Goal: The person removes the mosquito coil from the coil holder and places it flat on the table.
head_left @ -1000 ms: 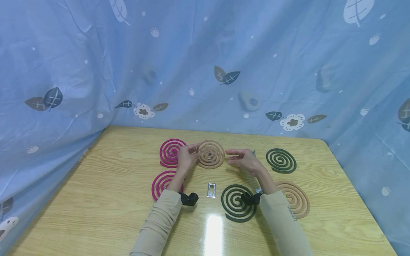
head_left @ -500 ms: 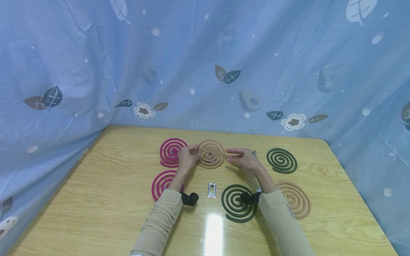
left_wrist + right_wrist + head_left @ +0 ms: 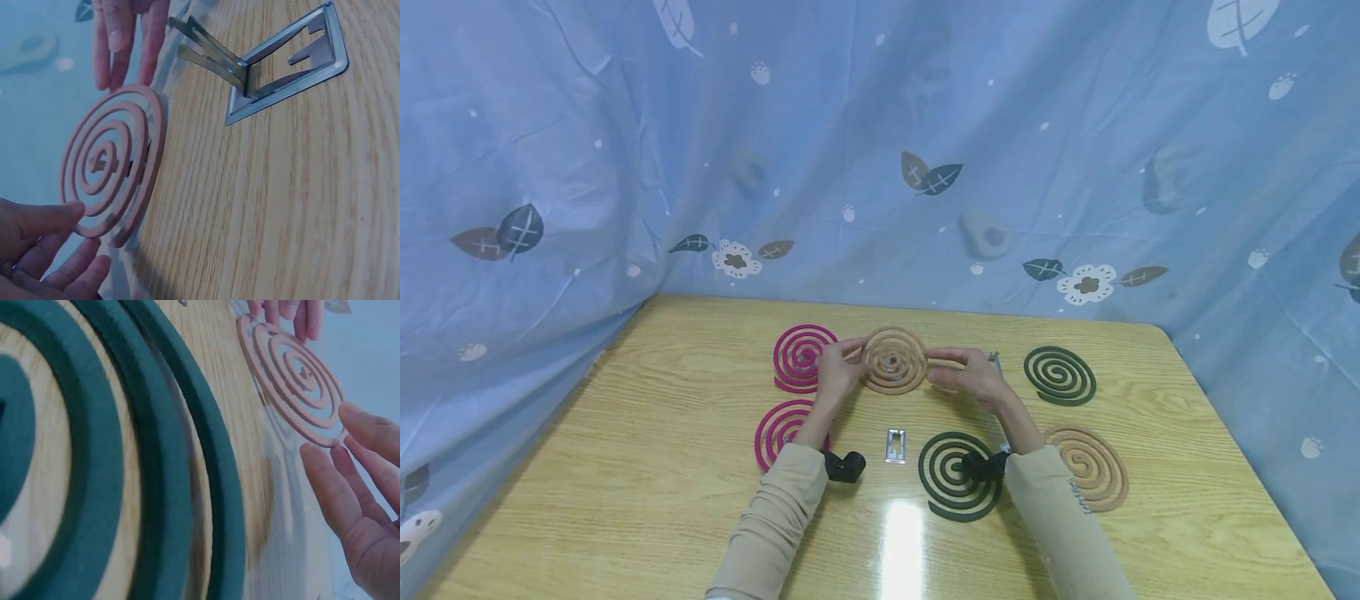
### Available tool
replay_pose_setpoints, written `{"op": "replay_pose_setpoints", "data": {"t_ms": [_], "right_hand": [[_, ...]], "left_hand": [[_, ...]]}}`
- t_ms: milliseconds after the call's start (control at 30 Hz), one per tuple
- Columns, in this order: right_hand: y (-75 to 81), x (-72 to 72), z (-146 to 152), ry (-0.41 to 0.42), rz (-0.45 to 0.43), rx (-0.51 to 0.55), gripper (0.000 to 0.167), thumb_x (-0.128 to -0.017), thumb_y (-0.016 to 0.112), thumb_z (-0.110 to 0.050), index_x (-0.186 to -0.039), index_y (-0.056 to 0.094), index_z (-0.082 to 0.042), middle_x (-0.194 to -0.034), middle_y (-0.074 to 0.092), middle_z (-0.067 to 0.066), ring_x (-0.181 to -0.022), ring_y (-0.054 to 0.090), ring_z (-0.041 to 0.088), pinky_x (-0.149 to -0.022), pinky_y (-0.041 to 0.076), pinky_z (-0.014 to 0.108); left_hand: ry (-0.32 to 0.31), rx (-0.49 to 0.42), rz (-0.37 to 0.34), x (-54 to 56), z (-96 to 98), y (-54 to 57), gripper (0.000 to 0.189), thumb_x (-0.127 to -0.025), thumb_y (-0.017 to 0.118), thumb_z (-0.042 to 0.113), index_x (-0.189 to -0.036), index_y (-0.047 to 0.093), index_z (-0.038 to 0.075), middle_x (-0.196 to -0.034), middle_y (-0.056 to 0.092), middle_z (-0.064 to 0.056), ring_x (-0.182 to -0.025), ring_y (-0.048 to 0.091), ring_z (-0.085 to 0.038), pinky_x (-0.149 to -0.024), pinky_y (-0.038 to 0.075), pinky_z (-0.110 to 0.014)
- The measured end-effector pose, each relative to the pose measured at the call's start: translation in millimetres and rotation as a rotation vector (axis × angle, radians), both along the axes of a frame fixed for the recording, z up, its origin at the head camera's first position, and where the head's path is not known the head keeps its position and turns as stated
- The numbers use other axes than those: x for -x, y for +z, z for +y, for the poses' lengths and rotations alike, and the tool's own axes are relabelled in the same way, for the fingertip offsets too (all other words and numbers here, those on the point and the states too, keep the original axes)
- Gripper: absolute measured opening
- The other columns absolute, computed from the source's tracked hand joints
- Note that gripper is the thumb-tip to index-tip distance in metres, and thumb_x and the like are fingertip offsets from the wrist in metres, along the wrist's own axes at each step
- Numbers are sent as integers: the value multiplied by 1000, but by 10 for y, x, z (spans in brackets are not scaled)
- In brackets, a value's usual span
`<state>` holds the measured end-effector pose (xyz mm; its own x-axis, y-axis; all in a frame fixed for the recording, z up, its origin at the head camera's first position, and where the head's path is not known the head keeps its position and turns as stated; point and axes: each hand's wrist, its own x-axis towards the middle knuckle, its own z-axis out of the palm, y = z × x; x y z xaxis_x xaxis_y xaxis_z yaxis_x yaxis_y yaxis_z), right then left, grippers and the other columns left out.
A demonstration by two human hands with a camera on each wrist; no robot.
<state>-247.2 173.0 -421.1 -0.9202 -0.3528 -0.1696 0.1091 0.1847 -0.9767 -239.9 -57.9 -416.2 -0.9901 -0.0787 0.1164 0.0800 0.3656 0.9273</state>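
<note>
Item: tan coil [image 3: 111, 155], far-middle of table [image 3: 685, 358], metal piece [image 3: 99, 165] at its centre; left hand [image 3: 837, 371] pinching its rim; right hand [image 3: 976, 377] half-spread, fingertips at the opposite rim, ungripped; risks, I judge: uneven pressure snapping turns, or lopsided support tipping it.

Staged tabletop corner, set up for filming by the look of it; whether home, office or lab lay beyond could not be told. Blue cloth [image 3: 850, 108] with printed leaves and flowers hung in creases behind and at 2 sides, screening off the surroundings. Wood-grain table [image 3: 647, 500] stood inside, a bright light streak [image 3: 901, 550] on its near part. 6 spiral coils [image 3: 1057, 372] lay spread out. 2 black wrist cameras [image 3: 846, 468] showed.
</note>
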Motion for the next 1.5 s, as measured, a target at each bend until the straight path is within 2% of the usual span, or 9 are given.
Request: {"op": "replay_pose_setpoints", "data": {"t_ms": [267, 633, 733, 833, 933, 967, 1067, 1267, 1500], "right_hand": [[-6, 5, -23, -22, -15, 64, 48, -89, 61, 6, -135, 47, 9, -124, 56, 32, -115, 57, 38, -91, 54, 34], [26, -2, -80, -131, 14, 26, 46, -85, 65, 11, -129, 54, 8, -115, 61, 32, -96, 68, 25, -89, 56, 39], [41, -13, -70, -153, 31, -10, 47, -83, 69, 8, -128, 56, 6, -115, 62, 30, -98, 67, 28, -84, 57, 33], [42, -13, -54, -177, 61, -48, 47, -82, 71, 6, -127, 58, 5, -116, 62, 27, -102, 65, 30, -77, 55, 25], [26, -2, -34, -194, 89, -58, 46, -81, 72, 5, -125, 59, 6, -120, 60, 26, -106, 62, 33, -76, 54, 21], [21, 3, -27, -197, 96, -58, 45, -81, 72, 4, -125, 59, 6, -121, 60, 26, -107, 62, 33, -77, 54, 20], [26, 1, -2, -203, 104, -48, 45, -81, 72, 5, -124, 59, 7, -121, 61, 26, -107, 62, 33, -82, 55, 21], [36, -15, 74, -181, 120, 2, 45, -81, 71, 7, -123, 57, 11, -120, 60, 29, -101, 66, 24, -82, 54, 19], [-5, -25, 157, -152, 125, 37, 46, -82, 70, 7, -125, 54, 13, -122, 58, 30, -97, 66, 15, -84, 53, 17]], "left_hand": [[33, -14, 30, 0, -18, 4, 36, -78, 67, -18, -113, 65, -9, -117, 61, -28, -97, 65, -39, -79, 58, -39], [21, -65, 16, -12, 18, 20, 32, -81, 67, -14, -113, 64, -11, -117, 61, -29, -95, 67, -38, -76, 59, -37], [8, -79, -8, -16, 30, 21, 34, -82, 68, -11, -115, 63, -9, -118, 62, -28, -96, 67, -37, -86, 56, -41], [-9, -104, -26, -22, 40, 18, 35, -82, 69, -9, -117, 63, -8, -114, 63, -28, -95, 67, -36, -88, 54, -46], [-19, -127, -34, -19, 53, 12, 36, -82, 70, -7, -117, 63, -9, -109, 64, -30, -92, 68, -35, -85, 57, -41], [-23, -140, -39, -15, 58, 11, 36, -82, 70, -7, -117, 63, -9, -108, 64, -30, -92, 68, -35, -76, 60, -40], [-33, -172, -51, -10, 68, 18, 37, -81, 71, -7, -118, 63, -8, -109, 64, -30, -92, 68, -35, -74, 60, -36], [-66, -186, -53, -23, 78, 34, 40, -80, 73, -5, -119, 63, -6, -117, 63, -24, -96, 67, -35, -75, 60, -38], [-83, -164, -20, -38, 102, -26, 37, -78, 74, -6, -113, 64, -10, -110, 64, -26, -95, 67, -37, -75, 60, -30]]}}
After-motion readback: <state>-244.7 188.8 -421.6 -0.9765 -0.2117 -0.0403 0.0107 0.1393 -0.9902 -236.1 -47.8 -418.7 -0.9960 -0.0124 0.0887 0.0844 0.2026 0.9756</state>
